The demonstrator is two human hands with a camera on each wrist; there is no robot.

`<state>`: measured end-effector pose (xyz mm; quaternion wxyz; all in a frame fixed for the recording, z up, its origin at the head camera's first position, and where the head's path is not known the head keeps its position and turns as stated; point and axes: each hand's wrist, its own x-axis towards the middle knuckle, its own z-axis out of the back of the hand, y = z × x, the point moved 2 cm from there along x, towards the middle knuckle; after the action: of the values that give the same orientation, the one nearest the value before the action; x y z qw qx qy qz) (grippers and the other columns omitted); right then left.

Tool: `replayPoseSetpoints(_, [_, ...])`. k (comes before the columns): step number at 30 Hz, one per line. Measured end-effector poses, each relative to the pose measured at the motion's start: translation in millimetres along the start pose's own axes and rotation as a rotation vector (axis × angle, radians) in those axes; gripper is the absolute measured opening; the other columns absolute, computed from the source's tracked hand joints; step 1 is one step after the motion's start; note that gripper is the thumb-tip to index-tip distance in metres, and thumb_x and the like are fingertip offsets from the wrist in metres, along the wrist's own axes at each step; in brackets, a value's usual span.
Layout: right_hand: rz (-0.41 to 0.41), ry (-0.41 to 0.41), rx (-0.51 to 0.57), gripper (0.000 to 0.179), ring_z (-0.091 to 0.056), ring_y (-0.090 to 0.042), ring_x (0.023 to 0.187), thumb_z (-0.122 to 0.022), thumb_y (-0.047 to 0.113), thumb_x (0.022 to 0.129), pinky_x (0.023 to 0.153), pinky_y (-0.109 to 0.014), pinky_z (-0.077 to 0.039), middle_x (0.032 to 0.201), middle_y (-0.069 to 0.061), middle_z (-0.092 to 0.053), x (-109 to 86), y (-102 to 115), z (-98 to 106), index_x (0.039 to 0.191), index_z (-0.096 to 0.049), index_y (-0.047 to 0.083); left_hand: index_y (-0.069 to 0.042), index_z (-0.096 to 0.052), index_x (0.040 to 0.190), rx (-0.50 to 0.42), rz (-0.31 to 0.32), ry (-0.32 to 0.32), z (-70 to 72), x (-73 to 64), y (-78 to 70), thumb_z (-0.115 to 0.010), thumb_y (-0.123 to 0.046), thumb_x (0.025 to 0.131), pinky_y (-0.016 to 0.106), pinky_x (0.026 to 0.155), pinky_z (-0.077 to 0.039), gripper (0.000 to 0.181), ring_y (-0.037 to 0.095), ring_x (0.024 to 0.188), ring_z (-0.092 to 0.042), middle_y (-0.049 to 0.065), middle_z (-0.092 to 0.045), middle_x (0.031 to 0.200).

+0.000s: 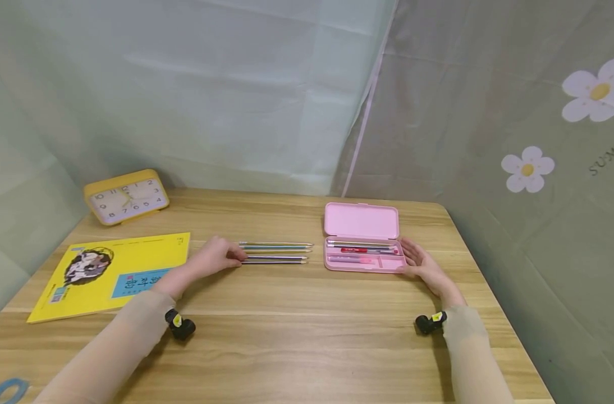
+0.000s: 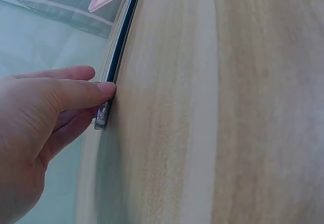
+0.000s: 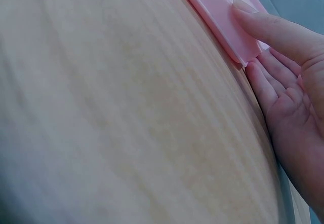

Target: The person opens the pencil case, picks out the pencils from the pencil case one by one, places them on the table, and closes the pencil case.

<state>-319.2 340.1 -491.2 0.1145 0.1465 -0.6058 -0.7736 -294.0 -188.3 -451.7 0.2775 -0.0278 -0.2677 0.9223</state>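
Observation:
Several pencils [image 1: 282, 247] lie side by side on the table, tips to the right. My left hand [image 1: 218, 258] is at their left ends; in the left wrist view its thumb and fingers pinch the end of a dark pencil [image 2: 119, 46] at the near side of the row. To the right lies a pink pencil case [image 1: 361, 221], lid raised, with pencils, a red pen [image 1: 354, 250] and a pink-tipped pen [image 1: 347, 260] inside. My right hand [image 1: 428, 269] holds its right end, thumb over the rim [image 3: 223, 36] and fingers along the outer side.
A yellow book [image 1: 160, 244] lies left of the left forearm, with a yellow clock [image 1: 127, 199] behind it. A blue ring-shaped object [image 1: 6, 390] is at the near left corner. Curtains [image 1: 236, 112] hang close behind the wooden table [image 1: 307, 336].

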Motion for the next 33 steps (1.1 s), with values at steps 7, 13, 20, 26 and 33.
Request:
replayPoseSetpoints(7, [-0.007,0.000,0.009,0.091,-0.010,-0.037,0.150,-0.068,-0.001,0.086,0.115,-0.017,-0.029,0.163,-0.020,-0.010,0.0,1.1,-1.3,0.155,-0.008,0.000,-0.001,-0.076,0.099,0.000,0.003,-0.015,-0.4,-0.5,-0.7,-0.075,-0.003,0.082,0.042,0.082,-0.058,0.017,0.026,0.090,-0.072,0.009,-0.076,0.093])
replayPoseSetpoints(13, [-0.006,-0.004,0.001,0.091,-0.010,-0.037,0.150,-0.068,-0.001,0.086,0.114,-0.017,-0.030,0.163,-0.020,-0.011,-0.1,1.3,-2.0,0.155,-0.009,0.000,-0.001,-0.076,0.098,0.014,-0.002,-0.029,-0.9,-0.7,0.2,-0.075,-0.002,0.081,0.042,0.081,-0.059,0.017,0.025,0.088,-0.072,0.009,-0.076,0.091])
replayPoseSetpoints(20, [-0.012,-0.003,-0.003,0.091,-0.010,-0.036,0.150,-0.067,-0.001,0.087,0.119,-0.026,-0.026,0.163,-0.019,-0.010,-0.4,2.3,-2.2,0.155,-0.008,0.000,-0.001,-0.076,0.098,0.025,0.003,-0.041,-0.3,-1.5,-0.8,-0.074,-0.001,0.082,0.042,0.080,-0.059,0.016,0.025,0.088,-0.072,0.009,-0.076,0.091])
replayPoseSetpoints(26, [-0.008,-0.003,0.004,0.090,-0.010,-0.037,0.150,-0.067,-0.003,0.086,0.116,-0.020,-0.028,0.163,-0.020,-0.011,0.1,1.5,-2.6,0.155,-0.008,-0.001,-0.001,-0.075,0.099,0.028,0.007,-0.040,0.2,-2.1,-1.2,-0.074,-0.001,0.082,0.042,0.080,-0.059,0.017,0.025,0.088,-0.072,0.009,-0.076,0.091])
replayPoseSetpoints(33, [0.007,0.001,0.002,0.091,-0.010,-0.038,0.150,-0.067,-0.002,0.086,0.110,-0.011,-0.031,0.163,-0.021,-0.010,-1.7,2.2,-0.5,0.155,-0.008,-0.001,-0.003,-0.076,0.099,0.025,0.011,-0.048,0.4,3.9,-5.8,-0.074,-0.003,0.083,0.043,0.082,-0.058,0.016,0.024,0.089,-0.071,0.008,-0.076,0.092])
